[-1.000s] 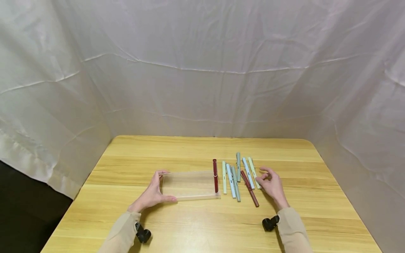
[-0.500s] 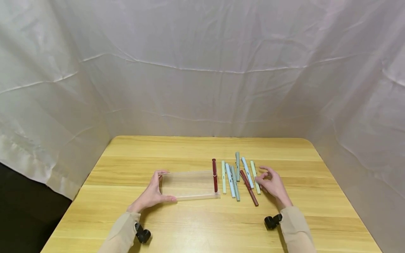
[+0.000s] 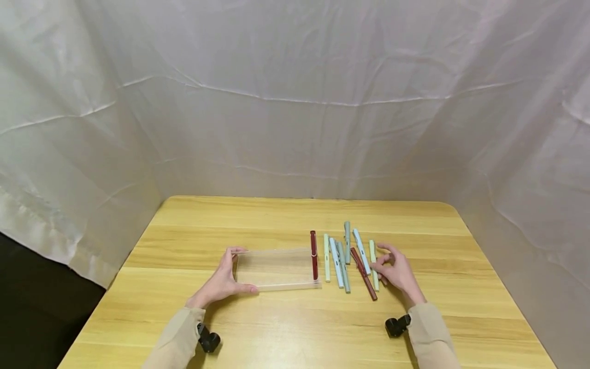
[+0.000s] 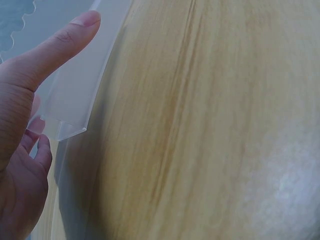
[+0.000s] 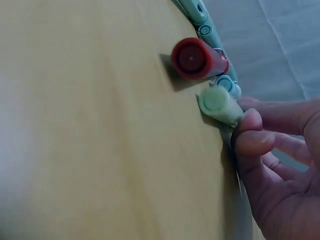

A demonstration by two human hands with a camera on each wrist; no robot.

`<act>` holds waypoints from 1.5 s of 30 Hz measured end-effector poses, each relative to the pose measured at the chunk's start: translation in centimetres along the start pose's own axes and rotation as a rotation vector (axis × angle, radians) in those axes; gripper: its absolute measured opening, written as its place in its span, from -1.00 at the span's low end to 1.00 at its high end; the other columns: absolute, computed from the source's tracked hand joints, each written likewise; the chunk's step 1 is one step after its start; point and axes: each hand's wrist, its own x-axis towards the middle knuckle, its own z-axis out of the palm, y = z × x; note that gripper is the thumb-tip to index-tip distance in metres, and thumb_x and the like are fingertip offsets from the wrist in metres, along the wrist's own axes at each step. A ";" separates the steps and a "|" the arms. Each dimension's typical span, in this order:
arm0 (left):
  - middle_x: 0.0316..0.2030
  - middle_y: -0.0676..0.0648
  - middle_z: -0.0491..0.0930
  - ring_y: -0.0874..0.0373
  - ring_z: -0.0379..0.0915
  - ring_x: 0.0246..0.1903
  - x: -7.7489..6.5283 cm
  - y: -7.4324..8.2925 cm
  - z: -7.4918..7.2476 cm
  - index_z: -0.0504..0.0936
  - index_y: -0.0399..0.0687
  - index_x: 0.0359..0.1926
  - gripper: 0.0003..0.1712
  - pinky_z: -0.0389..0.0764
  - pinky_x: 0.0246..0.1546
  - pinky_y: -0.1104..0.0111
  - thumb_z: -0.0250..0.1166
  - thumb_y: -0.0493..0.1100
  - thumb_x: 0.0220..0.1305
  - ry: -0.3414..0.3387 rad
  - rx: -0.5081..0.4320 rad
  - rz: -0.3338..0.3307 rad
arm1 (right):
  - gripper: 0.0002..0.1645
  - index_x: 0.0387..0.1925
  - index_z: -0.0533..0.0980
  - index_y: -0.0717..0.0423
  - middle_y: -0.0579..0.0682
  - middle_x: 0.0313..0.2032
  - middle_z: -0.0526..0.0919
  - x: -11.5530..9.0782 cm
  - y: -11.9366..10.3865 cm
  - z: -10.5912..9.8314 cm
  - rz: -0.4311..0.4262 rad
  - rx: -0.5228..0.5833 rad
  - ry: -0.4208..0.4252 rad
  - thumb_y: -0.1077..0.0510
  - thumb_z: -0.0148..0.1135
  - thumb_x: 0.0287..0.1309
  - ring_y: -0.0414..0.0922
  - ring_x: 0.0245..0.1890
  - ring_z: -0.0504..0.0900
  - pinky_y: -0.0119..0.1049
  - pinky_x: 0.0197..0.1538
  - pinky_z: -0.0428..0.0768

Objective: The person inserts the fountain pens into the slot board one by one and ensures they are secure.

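My left hand (image 3: 226,279) grips the left end of a clear plastic rack (image 3: 276,269), thumb along its front rail and fingers at the back. In the left wrist view the thumb presses the clear rack (image 4: 75,95). One dark red pen (image 3: 314,256) lies across the rack's right end. My right hand (image 3: 396,271) pinches a light green pen (image 3: 374,261) lying on the table at the right of a loose group. In the right wrist view, the end of that light green pen (image 5: 217,102) shows beside the fingertips, near a red pen (image 5: 195,59).
Between rack and right hand lie another light green pen (image 3: 327,259), two light blue pens (image 3: 336,264), two grey-green pens (image 3: 348,243) and a red pen (image 3: 366,279), some touching. The wooden table (image 3: 286,333) meets pale curtains (image 3: 295,128) at its back.
The light green pen in my right hand has slid toward the table's front and turned more upright in the head view, away from the light blue pen. My left hand and the rack stay put.
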 end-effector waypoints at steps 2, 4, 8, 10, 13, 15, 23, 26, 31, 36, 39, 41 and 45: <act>0.36 -0.31 0.20 -0.33 0.06 0.46 0.0 0.0 0.0 0.10 -0.21 0.35 0.27 0.01 0.53 -0.24 0.72 -0.02 -0.29 0.004 -0.004 0.004 | -0.21 0.41 0.21 0.35 0.21 -0.35 0.66 -0.2 0.0 -0.1 0.000 -0.001 -0.006 0.27 0.33 0.24 -0.23 -0.69 0.51 -0.32 -0.61 0.60; 0.36 -0.31 0.20 -0.33 0.06 0.46 0.0 0.0 0.0 0.10 -0.21 0.35 0.27 0.01 0.53 -0.24 0.72 -0.03 -0.29 0.006 -0.005 0.003 | -0.22 0.41 0.21 0.34 0.21 -0.33 0.66 -0.2 -0.1 -0.1 0.007 -0.004 0.007 0.25 0.32 0.26 -0.24 -0.68 0.52 -0.33 -0.60 0.60; 0.36 -0.31 0.19 -0.33 0.06 0.47 -0.1 0.0 0.0 0.10 -0.22 0.35 0.27 0.01 0.54 -0.22 0.73 -0.05 -0.29 0.005 -0.007 -0.006 | -0.26 0.41 0.20 0.35 0.22 -0.28 0.65 0.2 -0.1 -0.2 0.026 -0.020 0.023 0.25 0.28 0.30 -0.25 -0.64 0.53 -0.36 -0.59 0.59; 0.36 -0.31 0.19 -0.33 0.05 0.47 -0.1 0.0 0.0 0.10 -0.21 0.34 0.27 0.01 0.54 -0.22 0.73 -0.05 -0.30 0.004 -0.004 -0.010 | -0.27 0.40 0.21 0.35 0.21 -0.27 0.65 0.3 -0.1 -0.2 0.038 -0.037 0.028 0.24 0.27 0.31 -0.24 -0.65 0.53 -0.37 -0.59 0.58; 0.36 -0.31 0.19 -0.33 0.06 0.46 0.0 0.0 0.0 0.10 -0.21 0.34 0.26 0.02 0.54 -0.22 0.73 -0.05 -0.30 0.005 -0.002 -0.005 | -0.27 0.39 0.22 0.36 0.19 -0.29 0.66 0.5 0.1 -0.2 0.045 -0.073 0.033 0.20 0.28 0.32 -0.24 -0.67 0.51 -0.37 -0.59 0.57; 0.36 -0.30 0.20 -0.32 0.06 0.47 0.0 0.0 0.1 0.11 -0.20 0.34 0.27 0.02 0.55 -0.21 0.73 -0.06 -0.30 0.007 -0.006 -0.001 | -0.26 0.38 0.24 0.36 0.17 -0.31 0.66 0.5 0.2 -0.1 0.043 -0.101 0.037 0.16 0.30 0.31 -0.23 -0.67 0.52 -0.37 -0.59 0.57; 0.34 -0.32 0.22 -0.34 0.07 0.46 0.1 -0.1 0.1 0.12 -0.22 0.33 0.24 0.01 0.53 -0.23 0.72 -0.04 -0.28 0.010 0.000 0.018 | -0.27 0.34 0.30 0.41 0.06 -0.39 0.61 0.7 0.0 0.3 0.052 -0.198 0.049 0.21 0.32 0.23 -0.24 -0.68 0.49 -0.42 -0.52 0.56; 0.34 -0.33 0.22 -0.34 0.08 0.45 0.1 -0.1 0.2 0.13 -0.24 0.33 0.23 0.00 0.53 -0.24 0.72 -0.04 -0.26 0.010 0.004 0.022 | -0.26 0.34 0.28 0.46 0.04 -0.40 0.60 0.6 0.0 0.3 0.055 -0.168 0.046 0.24 0.30 0.21 -0.26 -0.68 0.48 -0.41 -0.56 0.57; 0.35 -0.33 0.22 -0.33 0.07 0.45 0.1 0.0 0.2 0.13 -0.24 0.33 0.23 0.00 0.54 -0.22 0.72 -0.05 -0.27 0.007 0.002 0.011 | -0.25 0.36 0.25 0.51 -0.01 -0.41 0.55 0.3 0.0 0.3 0.077 -0.070 0.033 0.30 0.24 0.18 -0.29 -0.67 0.47 -0.41 -0.61 0.57; 0.36 -0.30 0.20 -0.32 0.04 0.48 0.1 0.1 0.1 0.11 -0.21 0.34 0.26 -0.01 0.55 -0.20 0.73 -0.05 -0.30 -0.001 -0.003 -0.009 | -0.25 0.37 0.22 0.54 -0.05 -0.44 0.53 0.1 0.2 0.2 0.111 0.050 0.026 0.33 0.21 0.20 -0.31 -0.68 0.45 -0.45 -0.62 0.52; 0.37 -0.29 0.20 -0.32 0.04 0.48 0.0 0.1 0.1 0.11 -0.20 0.35 0.28 -0.01 0.55 -0.20 0.73 -0.05 -0.31 0.001 -0.008 -0.009 | -0.25 0.38 0.20 0.54 -0.06 -0.44 0.52 0.0 0.3 0.2 0.119 0.114 0.027 0.34 0.21 0.22 -0.32 -0.66 0.44 -0.47 -0.61 0.50; 0.37 -0.30 0.20 -0.32 0.04 0.48 0.0 0.2 0.0 0.11 -0.21 0.35 0.28 0.00 0.55 -0.20 0.73 -0.05 -0.31 0.002 -0.006 -0.002 | -0.25 0.40 0.19 0.53 -0.09 -0.44 0.50 0.0 0.3 0.1 0.121 0.143 0.032 0.33 0.20 0.25 -0.33 -0.65 0.43 -0.48 -0.61 0.49; 0.36 -0.30 0.20 -0.31 0.06 0.47 0.0 0.2 0.1 0.11 -0.22 0.35 0.28 0.01 0.55 -0.20 0.73 -0.05 -0.32 0.002 -0.005 0.002 | -0.29 0.39 0.21 0.50 -0.14 -0.42 0.47 -0.2 0.4 0.2 0.115 0.200 0.043 0.31 0.17 0.30 -0.35 -0.63 0.41 -0.50 -0.58 0.47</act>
